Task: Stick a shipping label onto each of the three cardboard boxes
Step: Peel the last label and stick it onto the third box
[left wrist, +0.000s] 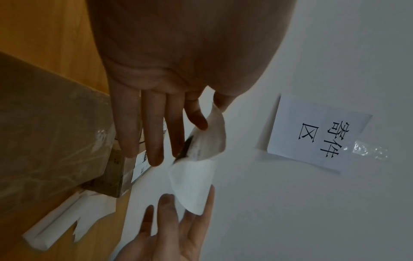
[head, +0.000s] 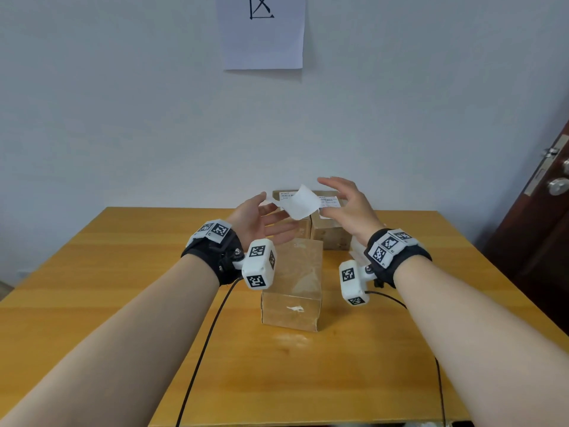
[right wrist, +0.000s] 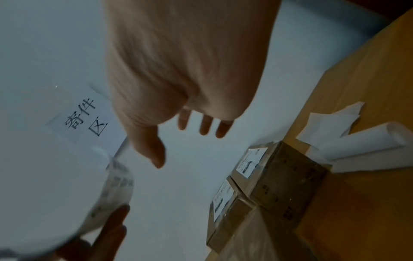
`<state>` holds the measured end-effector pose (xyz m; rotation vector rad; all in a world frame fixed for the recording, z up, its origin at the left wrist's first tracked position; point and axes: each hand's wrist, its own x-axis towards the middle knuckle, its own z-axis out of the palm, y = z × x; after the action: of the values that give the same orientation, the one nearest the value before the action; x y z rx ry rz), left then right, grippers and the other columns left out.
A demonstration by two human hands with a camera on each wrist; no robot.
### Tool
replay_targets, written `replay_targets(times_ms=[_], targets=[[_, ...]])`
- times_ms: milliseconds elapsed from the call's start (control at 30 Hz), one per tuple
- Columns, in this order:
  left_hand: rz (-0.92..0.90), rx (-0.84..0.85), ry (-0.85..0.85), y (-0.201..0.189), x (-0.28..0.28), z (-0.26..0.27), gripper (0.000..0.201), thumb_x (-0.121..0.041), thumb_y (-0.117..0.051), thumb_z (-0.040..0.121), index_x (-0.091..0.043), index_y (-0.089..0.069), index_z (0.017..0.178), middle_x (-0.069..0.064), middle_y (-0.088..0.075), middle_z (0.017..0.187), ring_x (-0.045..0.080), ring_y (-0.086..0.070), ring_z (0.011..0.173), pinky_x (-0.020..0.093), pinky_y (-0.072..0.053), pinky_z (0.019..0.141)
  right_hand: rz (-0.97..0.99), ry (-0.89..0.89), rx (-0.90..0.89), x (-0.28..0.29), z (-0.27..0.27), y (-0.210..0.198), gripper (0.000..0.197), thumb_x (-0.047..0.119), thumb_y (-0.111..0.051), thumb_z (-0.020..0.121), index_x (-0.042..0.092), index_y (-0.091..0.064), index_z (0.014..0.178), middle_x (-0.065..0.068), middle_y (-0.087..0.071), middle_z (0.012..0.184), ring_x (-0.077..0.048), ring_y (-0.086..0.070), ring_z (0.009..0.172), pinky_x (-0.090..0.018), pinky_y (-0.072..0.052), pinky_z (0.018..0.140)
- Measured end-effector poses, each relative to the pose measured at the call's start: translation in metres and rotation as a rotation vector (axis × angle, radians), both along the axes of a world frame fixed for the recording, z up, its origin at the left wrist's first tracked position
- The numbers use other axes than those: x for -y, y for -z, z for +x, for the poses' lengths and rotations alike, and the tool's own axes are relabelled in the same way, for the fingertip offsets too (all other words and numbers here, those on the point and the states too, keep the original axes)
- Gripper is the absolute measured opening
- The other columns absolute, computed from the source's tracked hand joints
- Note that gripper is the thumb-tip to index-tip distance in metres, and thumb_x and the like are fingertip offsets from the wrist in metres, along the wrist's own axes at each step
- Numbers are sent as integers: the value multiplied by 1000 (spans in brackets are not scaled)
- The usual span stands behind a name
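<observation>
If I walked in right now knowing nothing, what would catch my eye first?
Two bare hands raised over a wooden table, the left hand pinching a curling white shipping label while the right hand spreads open beside it. Below them stands an unlabelled tape-wrapped cardboard box, with two labelled brown boxes behind. A white paper sign hangs on the wall.

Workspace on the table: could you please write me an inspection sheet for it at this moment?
Surface: wooden table, three boxes on it.
Job's things: two rear boxes carry printed labels on top; near box has none; loose label is held above the boxes.
Clutter: white backing scraps beside the rear boxes.
Grippers: left hand pinches the loose label; right hand is open beside it.
Cables: two black cables trail from the wrists across the table.
Surroundings: white wall, paper sign, door at right.
</observation>
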<state>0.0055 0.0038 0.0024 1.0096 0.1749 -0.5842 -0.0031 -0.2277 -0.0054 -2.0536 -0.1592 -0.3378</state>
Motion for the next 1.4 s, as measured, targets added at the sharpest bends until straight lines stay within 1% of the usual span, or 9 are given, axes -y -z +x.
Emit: replay_targets(times_ms=[167, 300, 433, 600, 700, 867, 1067, 1200, 1400], targets=[[45, 26, 65, -2, -12, -7, 41, -47, -42, 106, -14, -56, 125, 12, -74, 122, 40, -70, 112, 57, -48, 105, -32, -85, 91, -11, -1, -8, 44, 18, -83, 87, 42, -71, 122, 11, -43, 155, -15, -44, 141, -38, -39, 114], [43, 25, 68, -6, -20, -11, 37, -48, -43, 106, -14, -58, 103, 12, -73, 123, 40, -70, 113, 57, -47, 106, 50, -42, 105, -19, -1, -14, 14, 21, -86, 84, 32, -82, 91, 15, -57, 140, -8, -51, 133, -46, -43, 113], [44, -2, 42, -8, -29, -11, 31, -47, -54, 102, -17, -52, 108, 11, -74, 122, 40, -70, 111, 57, -52, 99, 131, -13, 112, -20, -3, -19, 9, 21, -84, 85, 27, -78, 83, 13, -65, 131, -13, -60, 125, -43, -43, 113], [168, 11, -96, -9, -30, -18, 33, -41, -64, 98, -15, -53, 116, 10, -75, 110, 33, -76, 90, 46, -62, 72, 310, -13, 44, -19, -6, -24, 15, 10, -75, 92, 18, -68, 82, -5, -78, 109, -26, -72, 108, -44, -55, 99], [220, 6, -121, -9, -29, -21, 23, -35, -59, 102, -14, -56, 113, 8, -72, 107, 31, -72, 93, 46, -59, 77, 338, 20, -3, -18, -5, -25, 22, 5, -68, 93, 18, -58, 78, -6, -79, 101, -25, -75, 103, -47, -59, 93], [314, 158, -286, -11, -29, -19, 20, -22, -63, 98, -14, -63, 116, 4, -70, 117, 31, -67, 104, 47, -59, 88, 320, 47, -21, -19, -9, -30, 21, 1, -65, 91, 18, -58, 82, -8, -79, 99, -30, -76, 93, -45, -61, 78], [745, 732, -218, -19, -10, -25, 47, -20, -72, 90, -20, -58, 135, -8, -63, 127, 13, -61, 112, 35, -54, 91, 197, -42, -83, -28, -16, -37, 10, 5, -68, 95, 15, -66, 94, -3, -78, 98, -21, -77, 88, -35, -63, 71], [818, 782, -61, -17, 0, -29, 20, -19, -70, 94, -15, -74, 113, -8, -73, 97, -10, -65, 74, 11, -48, 63, 141, -97, -102, -32, -19, -37, 12, 6, -71, 95, 15, -71, 101, -7, -80, 97, -20, -77, 85, -34, -63, 69], [786, 757, -105, -8, -2, -30, 12, -14, -71, 94, -8, -72, 104, 2, -75, 89, -6, -65, 55, 12, -50, 51, 233, -92, -255, -26, -16, -29, 34, 23, -80, 90, 23, -70, 123, -9, -79, 108, -22, -76, 86, -40, -63, 74]])
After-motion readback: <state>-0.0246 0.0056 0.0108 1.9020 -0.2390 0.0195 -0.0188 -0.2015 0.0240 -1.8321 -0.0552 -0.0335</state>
